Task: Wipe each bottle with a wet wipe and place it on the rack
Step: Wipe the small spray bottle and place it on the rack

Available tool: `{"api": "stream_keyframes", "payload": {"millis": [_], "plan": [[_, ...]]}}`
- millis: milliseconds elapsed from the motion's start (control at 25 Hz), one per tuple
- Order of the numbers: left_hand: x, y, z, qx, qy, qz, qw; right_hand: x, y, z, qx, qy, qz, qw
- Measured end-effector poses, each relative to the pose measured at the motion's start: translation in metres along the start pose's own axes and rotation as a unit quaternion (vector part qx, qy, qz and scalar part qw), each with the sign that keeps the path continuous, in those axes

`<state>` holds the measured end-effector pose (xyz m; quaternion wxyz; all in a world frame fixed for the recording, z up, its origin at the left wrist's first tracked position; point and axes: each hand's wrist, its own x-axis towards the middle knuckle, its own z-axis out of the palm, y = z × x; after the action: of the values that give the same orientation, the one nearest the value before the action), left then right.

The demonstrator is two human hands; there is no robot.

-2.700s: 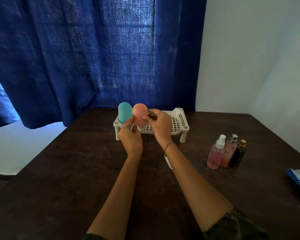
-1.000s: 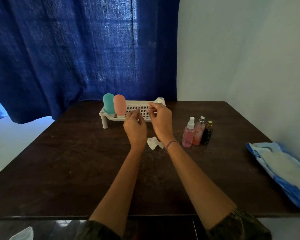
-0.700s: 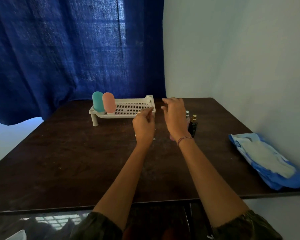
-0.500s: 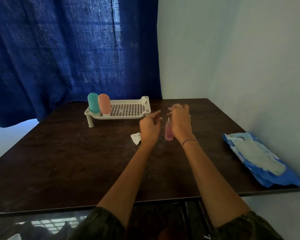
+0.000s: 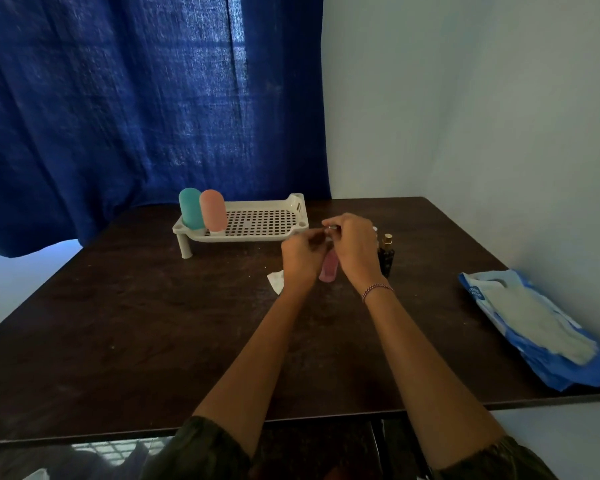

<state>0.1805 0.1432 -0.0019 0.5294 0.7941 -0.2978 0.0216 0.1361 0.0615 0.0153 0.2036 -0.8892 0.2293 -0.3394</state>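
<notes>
Wipes pack (image 5: pixel 534 327) lies at the near right edge of the table (image 5: pixel 153 323). Right hand (image 5: pixel 355 251): fingers curled over the top of the pink spray bottle (image 5: pixel 327 273), gripping it; bottle roughly upright, mid-table. Left hand (image 5: pixel 300 259) just beside it, fingers curled, can't tell if it holds anything. Crumpled wipe (image 5: pixel 275 280) on table, partly behind left hand. Dark bottle (image 5: pixel 386 254) just right of right hand. Rack (image 5: pixel 243 238) further back: teal bottle (image 5: pixel 189 209), salmon bottle (image 5: pixel 212 211) upright at its left end.
</notes>
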Motion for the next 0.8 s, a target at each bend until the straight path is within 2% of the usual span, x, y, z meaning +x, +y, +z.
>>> {"api": "stream_keyframes", "payload": {"millis": [80,240,560,800], "plan": [[0.003,-0.004,-0.010,0.009,0.015,-0.005,1.000,0.000,-0.009,0.006,0.033,-0.003,-0.008,0.999],[0.012,-0.017,-0.031,0.019,0.047,-0.009,0.999,-0.002,-0.030,0.020,0.113,0.040,-0.044,0.992],[0.020,-0.047,-0.055,0.014,0.086,-0.032,0.996,-0.002,-0.041,0.051,0.229,0.018,-0.065,0.971],[0.022,-0.056,-0.053,-0.004,0.108,-0.027,0.994,-0.012,-0.026,0.067,0.207,0.055,-0.037,0.976]]}}
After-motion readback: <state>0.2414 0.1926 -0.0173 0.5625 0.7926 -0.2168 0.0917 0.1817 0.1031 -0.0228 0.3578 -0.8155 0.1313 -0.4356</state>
